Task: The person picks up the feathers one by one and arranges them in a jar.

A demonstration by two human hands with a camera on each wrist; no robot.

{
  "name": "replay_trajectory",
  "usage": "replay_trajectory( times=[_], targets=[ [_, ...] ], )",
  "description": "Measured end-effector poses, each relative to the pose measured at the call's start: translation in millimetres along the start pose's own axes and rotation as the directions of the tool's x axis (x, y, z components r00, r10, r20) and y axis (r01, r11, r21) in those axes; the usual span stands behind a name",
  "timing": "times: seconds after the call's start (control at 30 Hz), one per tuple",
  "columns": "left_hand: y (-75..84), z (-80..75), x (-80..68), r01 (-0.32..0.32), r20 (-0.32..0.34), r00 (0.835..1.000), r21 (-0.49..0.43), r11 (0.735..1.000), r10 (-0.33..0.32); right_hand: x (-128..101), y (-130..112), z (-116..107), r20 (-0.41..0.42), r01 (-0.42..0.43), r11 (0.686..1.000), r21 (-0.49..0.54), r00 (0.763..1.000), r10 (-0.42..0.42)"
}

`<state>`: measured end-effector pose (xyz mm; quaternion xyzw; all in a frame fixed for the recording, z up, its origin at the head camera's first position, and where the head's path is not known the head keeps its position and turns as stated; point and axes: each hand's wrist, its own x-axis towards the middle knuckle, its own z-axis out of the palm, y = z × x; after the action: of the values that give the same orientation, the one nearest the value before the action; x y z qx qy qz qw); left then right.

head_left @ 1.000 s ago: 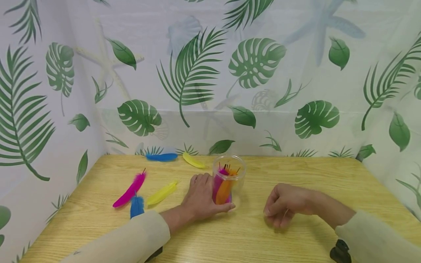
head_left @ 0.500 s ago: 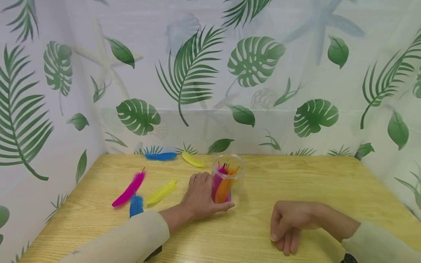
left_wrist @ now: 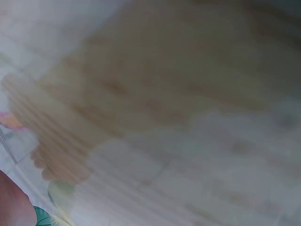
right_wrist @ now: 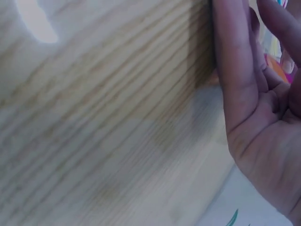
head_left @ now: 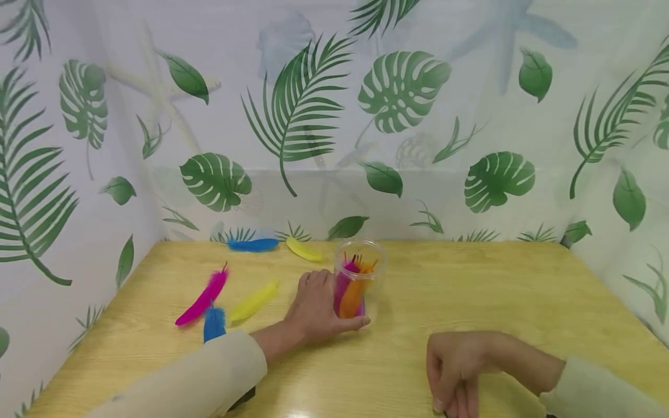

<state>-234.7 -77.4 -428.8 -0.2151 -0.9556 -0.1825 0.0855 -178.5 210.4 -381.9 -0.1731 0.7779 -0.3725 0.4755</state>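
Observation:
A clear plastic jar (head_left: 373, 296) stands upright on the table, with magenta and orange feathers (head_left: 352, 297) in it, quills up. My left hand (head_left: 313, 307) holds the jar from its left side, the thumb across the front and the fingers behind. At the lower right, my right hand (head_left: 455, 371) hangs with bent wrist and fingers pointing down, close to the table's near part. A small dark tip shows by its fingertips at the frame's bottom edge; I cannot tell what it is. In the right wrist view, the right hand (right_wrist: 263, 108) lies close along the wood.
Left of the jar lie loose feathers: a magenta feather (head_left: 204, 297), a short blue feather (head_left: 213, 325) partly behind the left sleeve, and a yellow feather (head_left: 254, 302). Farther back lie another blue feather (head_left: 254, 245) and yellow feather (head_left: 304, 249), near the leaf-printed curtain (head_left: 313, 197).
My right hand has moved down toward the near side of the table. The left hand stays at the jar, and the feathers stay put; the head view shifts slightly.

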Motion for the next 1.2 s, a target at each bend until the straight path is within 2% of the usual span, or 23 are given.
replay_trajectory(
  times=[0.13, 0.3, 0.43, 0.6, 0.73, 0.87, 0.93, 1.0, 1.07, 1.2],
  targets=[
    [0.6, 5.1, -5.2, 0.011, 0.023, 1.000, -0.014, 1.000, -0.011, -0.8, -0.3, 9.6, -0.027, -0.036, 0.998, -0.055, 0.999, 0.035],
    [0.7, 4.8, -0.8, -0.016, -0.021, 1.000, 0.005, 1.000, 0.016, -1.9, -7.3, 12.2, -0.117, -0.112, 0.989, -0.099, 0.988, 0.100],
    [0.5, 3.1, 1.4, -0.022, -0.017, 1.000, 0.015, 1.000, 0.023, -1.2, -13.9, 16.8, -0.165, -0.182, 0.974, -0.137, 0.973, 0.159],
    [-0.5, 2.2, 0.9, -0.019, -0.018, 1.000, 0.017, 1.000, 0.020, -0.7, -17.8, 21.6, -0.197, -0.218, 0.965, -0.144, 0.962, 0.188],
    [-0.8, 1.7, 0.5, -0.014, -0.017, 1.000, 0.011, 1.000, 0.014, -1.9, -16.0, 19.5, -0.171, -0.169, 0.981, -0.098, 0.974, 0.151],
    [-0.4, 0.9, 0.3, -0.010, -0.011, 1.000, 0.002, 1.000, 0.010, -3.3, -9.6, 10.2, -0.074, -0.026, 1.000, 0.018, 0.997, 0.027],
    [0.2, -0.1, 0.3, -0.009, -0.010, 1.000, -0.004, 1.000, 0.009, -3.3, -6.5, 3.5, -0.032, 0.039, 0.996, 0.079, 0.999, -0.037],
    [0.4, -1.0, 0.5, -0.009, -0.012, 1.000, -0.003, 1.000, 0.009, -3.5, -5.5, -2.6, -0.011, 0.075, 0.993, 0.096, 0.997, -0.074],
    [0.3, -2.2, 0.8, -0.008, -0.015, 1.000, 0.004, 1.000, 0.008, -4.3, -6.1, -5.6, 0.004, 0.074, 0.994, 0.078, 0.997, -0.074],
    [-0.2, -2.8, 1.5, -0.009, -0.013, 1.000, 0.019, 1.000, 0.009, -7.6, -10.4, 0.5, 0.009, 0.004, 1.000, -0.026, 1.000, -0.004]
  ],
)
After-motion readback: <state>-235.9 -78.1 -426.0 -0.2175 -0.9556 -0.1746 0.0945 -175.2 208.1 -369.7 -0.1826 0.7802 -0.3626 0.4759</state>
